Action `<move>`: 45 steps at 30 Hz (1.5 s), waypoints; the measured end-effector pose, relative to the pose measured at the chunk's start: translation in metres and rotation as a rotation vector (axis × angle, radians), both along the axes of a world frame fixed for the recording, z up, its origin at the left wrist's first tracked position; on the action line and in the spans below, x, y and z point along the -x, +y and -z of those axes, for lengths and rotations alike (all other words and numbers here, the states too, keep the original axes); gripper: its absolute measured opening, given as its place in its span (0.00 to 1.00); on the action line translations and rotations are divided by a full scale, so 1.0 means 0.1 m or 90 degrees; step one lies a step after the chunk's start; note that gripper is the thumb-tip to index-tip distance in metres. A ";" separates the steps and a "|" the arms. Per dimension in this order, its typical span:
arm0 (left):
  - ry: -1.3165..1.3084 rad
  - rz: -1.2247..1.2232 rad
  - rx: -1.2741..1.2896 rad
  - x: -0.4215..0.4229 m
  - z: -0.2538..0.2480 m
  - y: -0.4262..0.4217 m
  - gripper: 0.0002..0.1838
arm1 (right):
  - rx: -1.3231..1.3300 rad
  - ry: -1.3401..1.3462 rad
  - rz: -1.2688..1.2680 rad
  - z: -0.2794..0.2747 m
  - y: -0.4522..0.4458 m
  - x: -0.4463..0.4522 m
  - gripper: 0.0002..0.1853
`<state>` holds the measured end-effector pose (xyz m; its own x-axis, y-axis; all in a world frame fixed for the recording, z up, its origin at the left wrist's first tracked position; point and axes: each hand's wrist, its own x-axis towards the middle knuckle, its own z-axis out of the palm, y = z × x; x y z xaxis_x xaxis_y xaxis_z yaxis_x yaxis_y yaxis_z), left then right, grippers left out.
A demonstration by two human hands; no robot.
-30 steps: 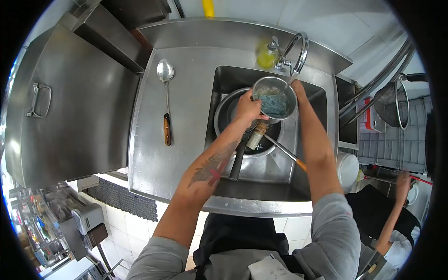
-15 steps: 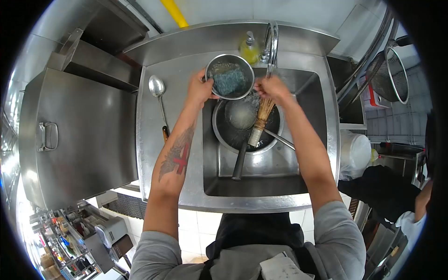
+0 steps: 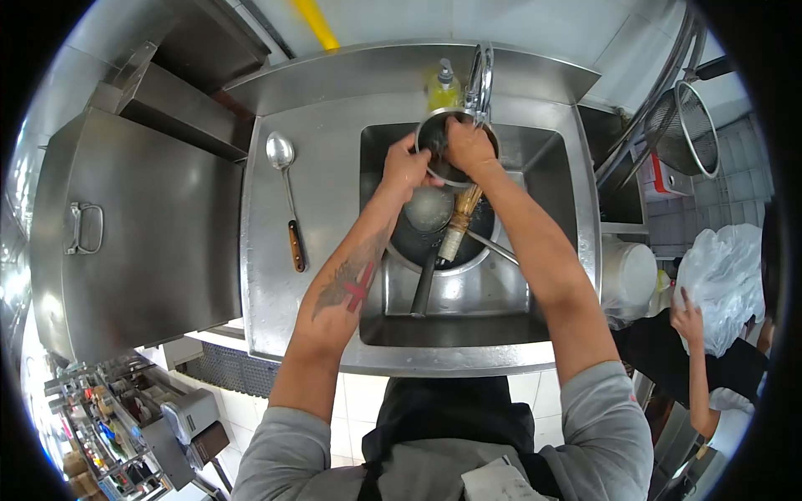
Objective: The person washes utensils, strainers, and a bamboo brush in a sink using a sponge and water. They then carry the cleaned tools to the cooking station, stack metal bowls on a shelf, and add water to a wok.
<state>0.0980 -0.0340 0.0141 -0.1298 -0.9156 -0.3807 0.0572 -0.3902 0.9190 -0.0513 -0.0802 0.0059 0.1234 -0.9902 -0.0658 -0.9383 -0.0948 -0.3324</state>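
Under the tap, a small round metal pot [image 3: 434, 132] is tilted, its mouth facing me. My left hand [image 3: 407, 169] grips its left rim, thumb over the edge. Inside the pot is my right hand [image 3: 469, 149], its fingers curled against the inner wall; whatever they hold is hidden. Below, a larger round metal pan [image 3: 483, 260] sits in the sink. In that pan lie a bundled-straw brush [image 3: 459, 224] and a rounded, pale-looking piece [image 3: 429, 209] with water around it. A dark handle [image 3: 424, 288] sticks out toward me.
The sink [image 3: 451, 332] has a chrome faucet [image 3: 480, 79] and a yellow soap bottle [image 3: 443, 90] behind it. A large spoon [image 3: 281, 152] lies on the left counter. Mesh strainers [image 3: 700, 129] hang at right, where another person's hand [image 3: 688, 321] holds a plastic bag [image 3: 723, 284].
The pot has moved right, under the faucet. My right hand has gone from beside the pot into it, covering the blue-grey scrubber seen there before. Another person's plastic bag has appeared at right.
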 end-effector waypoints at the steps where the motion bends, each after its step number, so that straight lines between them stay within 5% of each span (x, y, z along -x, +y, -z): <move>1: -0.009 -0.048 0.020 -0.04 -0.06 -0.08 0.19 | 0.074 -0.015 -0.011 0.07 -0.02 -0.15 0.26; 4: -0.078 -0.071 -0.008 -0.37 -0.09 -0.37 0.18 | 0.014 -0.265 -0.132 -0.17 0.00 -0.14 0.23; 6: -0.043 -0.113 0.042 -0.66 -0.12 -0.46 0.16 | -0.056 -0.594 0.210 -0.65 0.22 -0.12 0.22; 7: -0.045 -0.125 0.039 -0.85 -0.10 -0.53 0.17 | -0.063 -0.594 0.210 -0.49 0.23 -0.05 0.22; 9: -0.046 -0.134 0.039 -1.19 -0.05 -0.72 0.18 | -0.146 -1.191 0.240 0.05 0.19 0.25 0.24; 10: -0.025 -0.212 0.031 -1.35 0.03 -0.79 0.19 | -0.147 -1.189 0.243 0.24 0.29 0.34 0.24; 12: -0.004 -0.288 0.020 -1.48 0.13 -0.81 0.20 | -0.344 -1.445 0.397 0.46 0.57 0.43 0.27; 14: 0.065 -0.472 0.086 -1.46 0.29 -0.72 0.31 | -0.369 -1.536 0.364 0.59 0.68 0.38 0.29; 15: -0.036 -0.483 0.144 -1.29 0.37 -0.50 0.27 | -0.399 -1.629 0.315 0.62 0.71 0.34 0.30; 17: -0.483 -0.270 0.425 -0.90 1.36 0.08 0.20 | -0.391 -1.631 0.297 0.62 0.66 0.25 0.32; 18: -0.660 -0.097 0.242 -0.37 1.13 0.49 0.21 | -0.364 -1.633 0.291 0.63 0.62 0.23 0.33; 19: -0.743 0.147 0.068 0.03 1.44 0.80 0.25 | -0.478 -1.662 0.269 0.66 0.56 0.26 0.32; 20: -0.663 0.358 -0.091 0.33 1.72 0.91 0.35 | -0.482 -1.663 0.260 0.68 0.53 0.28 0.32; 21: -0.693 0.328 0.033 0.54 2.36 1.19 0.44 | -0.552 -1.629 0.234 0.69 0.51 0.30 0.31; 22: -0.639 0.341 -0.079 0.67 2.11 1.15 0.50 | -0.615 -1.596 0.209 0.70 0.51 0.28 0.30; 23: -0.728 0.301 -0.028 0.75 2.41 1.18 0.53 | -0.547 -1.399 0.296 0.54 0.53 0.20 0.29; 24: -0.728 0.303 -0.031 0.73 2.39 1.15 0.53 | -0.550 -1.399 0.300 0.44 0.55 0.08 0.29; 26: -0.580 0.219 -0.039 0.75 2.24 1.18 0.50 | -0.262 -0.745 0.375 0.37 0.71 0.08 0.38; 27: -0.403 0.271 -0.092 0.64 2.35 1.03 0.42 | -0.238 -0.619 0.318 0.62 0.73 0.21 0.42; 28: -0.378 0.121 -0.227 0.60 1.64 1.02 0.31 | -0.208 -0.490 0.268 0.86 0.75 0.35 0.46; 29: -0.318 0.228 -0.182 0.44 1.87 0.96 0.34 | -0.260 -0.415 0.328 0.87 0.84 0.38 0.48; 30: -0.367 0.254 -0.159 0.37 1.35 0.90 0.35 | -0.309 -0.341 0.383 0.86 0.90 0.36 0.50; 32: -0.481 0.257 -0.162 0.29 1.20 0.89 0.39 | -0.088 -0.359 0.387 0.93 1.25 0.08 0.49; 34: -0.685 0.297 0.029 0.26 1.05 1.02 0.39 | -0.191 -0.451 0.405 1.29 1.31 -0.33 0.44; 38: -0.753 0.315 0.045 0.08 0.61 1.17 0.40 | -0.314 -0.702 0.325 1.40 0.91 -0.35 0.32; 40: -0.797 0.380 -0.037 -0.06 0.38 1.15 0.36 | -0.320 -0.936 0.547 1.45 0.70 -0.51 0.33; 43: -0.709 0.365 -0.074 -0.24 0.54 1.28 0.37 | -0.425 -0.982 0.731 1.35 0.69 -0.49 0.32; 45: -0.627 0.339 -0.092 -0.23 0.70 1.27 0.38 | -0.133 -0.782 0.619 2.19 0.66 -0.63 0.32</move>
<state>0.1214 0.0928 -0.0562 -0.0757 -0.7717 -0.6315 -0.8728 -0.2550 0.4162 0.0114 -0.0147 -0.2135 -0.4493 -0.7060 -0.5475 0.2293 0.5011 -0.8344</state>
